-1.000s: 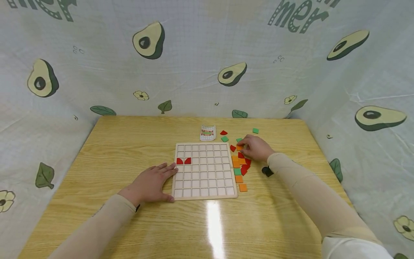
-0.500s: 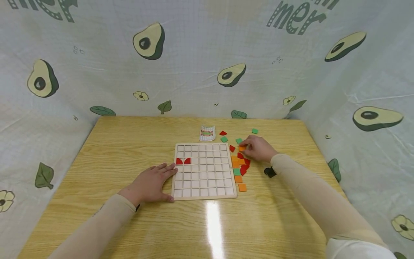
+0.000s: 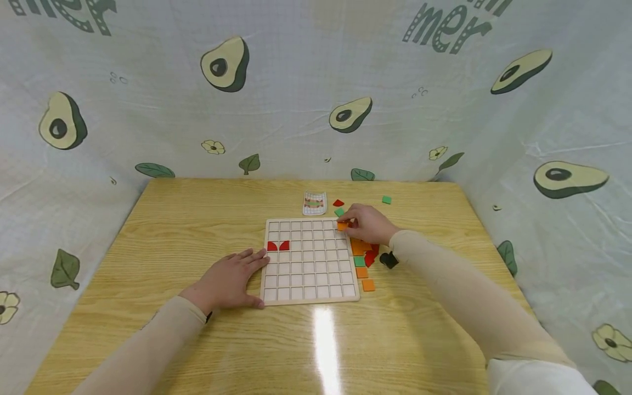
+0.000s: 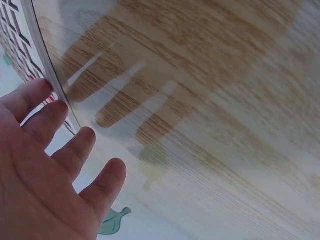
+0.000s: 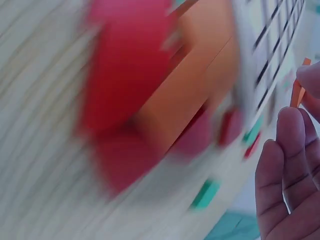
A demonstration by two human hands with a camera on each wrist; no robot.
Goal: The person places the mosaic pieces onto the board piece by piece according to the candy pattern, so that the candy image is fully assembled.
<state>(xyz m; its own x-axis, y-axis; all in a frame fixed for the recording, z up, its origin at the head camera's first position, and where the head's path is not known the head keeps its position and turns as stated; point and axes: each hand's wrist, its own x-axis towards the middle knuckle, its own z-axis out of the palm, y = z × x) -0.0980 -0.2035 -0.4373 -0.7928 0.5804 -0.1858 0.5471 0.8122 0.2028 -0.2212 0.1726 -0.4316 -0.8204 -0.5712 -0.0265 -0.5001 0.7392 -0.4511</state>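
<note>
A pale wooden grid board (image 3: 310,260) lies on the table, two red quarter-circle tiles (image 3: 278,246) side by side in its left part. My left hand (image 3: 232,280) rests at the board's left edge, fingers spread and fairly straight; the left wrist view shows its fingertips (image 4: 87,135) by the rim. My right hand (image 3: 371,224) pinches an orange square tile (image 3: 343,225) between thumb and fingers, over the board's upper right corner. The right wrist view shows this orange tile (image 5: 299,92) edge-on in the pinch.
Right of the board lie overlapping orange tiles (image 3: 362,272), red tiles (image 3: 370,259) and a green tile (image 3: 359,261). Behind the board is a small printed pattern card (image 3: 314,203). Another green tile (image 3: 387,200) lies farther back. A printed cloth (image 3: 296,82) hangs behind the table.
My right hand has moved left with the orange tile, from beside the board to over its upper right corner. The left hand has stayed at the board's edge.
</note>
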